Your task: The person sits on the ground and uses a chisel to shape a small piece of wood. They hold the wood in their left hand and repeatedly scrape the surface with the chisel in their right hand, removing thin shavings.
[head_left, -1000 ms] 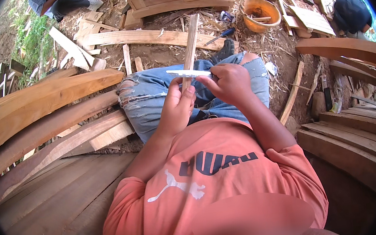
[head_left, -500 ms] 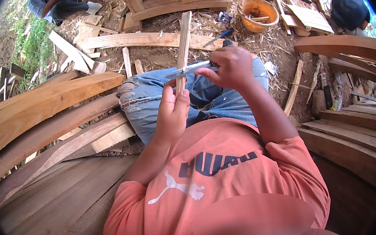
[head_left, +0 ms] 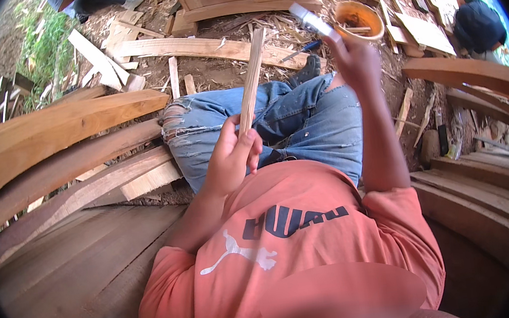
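Shirt (head_left: 308,197) cloth in salmon fills the lower centre of the frame, with torn jeans (head_left: 201,127) bent cross-legged just beyond. At mid-frame the left hand (head_left: 233,153) grasps the lower end of a stick (head_left: 252,78), thumb over one face; the stick leans up and slightly right, its top end free. Right of upper centre, the right hand (head_left: 357,60), blurred, is clenched round a knife (head_left: 312,20), which points to the upper left, well apart from the stick. Behind lie a blue-handled tool (head_left: 311,45), a long plank (head_left: 193,45) and an orange bucket (head_left: 353,9); a cabinet (head_left: 251,8) stands at top centre.

It looks like a break between strokes in whittling or scraping the stick. Another stroke would call for a steady left grip and the knife brought back against the stick, clear of the left hand. In the earlier frame the knife crosses the stick just above the left hand; now it is raised toward the bucket, while the left grip is kept.
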Tool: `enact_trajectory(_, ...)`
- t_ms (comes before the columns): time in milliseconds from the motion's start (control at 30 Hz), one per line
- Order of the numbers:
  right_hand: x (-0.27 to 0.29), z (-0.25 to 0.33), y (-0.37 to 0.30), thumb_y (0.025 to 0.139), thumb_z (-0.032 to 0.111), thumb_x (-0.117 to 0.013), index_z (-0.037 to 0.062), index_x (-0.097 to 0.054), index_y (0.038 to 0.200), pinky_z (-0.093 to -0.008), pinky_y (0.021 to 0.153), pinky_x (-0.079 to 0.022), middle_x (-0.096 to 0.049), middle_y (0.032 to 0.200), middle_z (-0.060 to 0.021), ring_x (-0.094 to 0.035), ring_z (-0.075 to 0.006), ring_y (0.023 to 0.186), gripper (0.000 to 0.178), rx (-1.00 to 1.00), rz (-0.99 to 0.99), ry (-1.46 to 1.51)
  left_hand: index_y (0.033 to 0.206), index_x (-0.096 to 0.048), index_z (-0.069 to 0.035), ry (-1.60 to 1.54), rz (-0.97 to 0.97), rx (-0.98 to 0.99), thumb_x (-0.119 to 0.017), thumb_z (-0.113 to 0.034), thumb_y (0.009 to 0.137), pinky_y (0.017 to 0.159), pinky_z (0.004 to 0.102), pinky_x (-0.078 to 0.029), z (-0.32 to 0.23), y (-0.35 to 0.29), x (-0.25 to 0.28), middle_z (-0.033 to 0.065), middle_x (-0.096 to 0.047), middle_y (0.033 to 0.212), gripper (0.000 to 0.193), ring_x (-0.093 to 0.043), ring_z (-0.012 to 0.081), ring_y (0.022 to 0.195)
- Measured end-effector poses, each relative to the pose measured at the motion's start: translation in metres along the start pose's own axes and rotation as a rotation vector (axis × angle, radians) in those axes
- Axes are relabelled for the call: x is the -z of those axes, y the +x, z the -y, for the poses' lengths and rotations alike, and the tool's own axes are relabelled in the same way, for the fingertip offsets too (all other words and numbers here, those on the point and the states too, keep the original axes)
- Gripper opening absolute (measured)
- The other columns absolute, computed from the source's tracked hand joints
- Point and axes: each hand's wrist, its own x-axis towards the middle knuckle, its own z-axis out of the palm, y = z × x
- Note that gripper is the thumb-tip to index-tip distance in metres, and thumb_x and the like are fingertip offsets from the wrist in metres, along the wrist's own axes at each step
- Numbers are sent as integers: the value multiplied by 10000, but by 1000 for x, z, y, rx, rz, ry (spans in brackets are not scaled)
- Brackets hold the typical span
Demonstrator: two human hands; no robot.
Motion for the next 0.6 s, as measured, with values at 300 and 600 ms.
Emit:
enact_trajectory(300,-25,54,-87,866,681,-686,79,-582,593,-469,513,-433,-560,562,-116,-602,-357,564,669,336,189,99,1355,-414,-72,-69,28,21,-511,-267,1120,470,197,-360,-7,26,-8,6,-526,813,320,-427,32,552)
enact_trajectory(600,-24,53,-75,828,738,-685,92,-564,560,-451,504,-425,-549,541,-99,-593,-340,544,710,319,112,81,1399,-408,-86,7,52,-34,-480,-251,1131,473,193,-293,2,20,-22,-35,-451,781,323,-358,16,545)
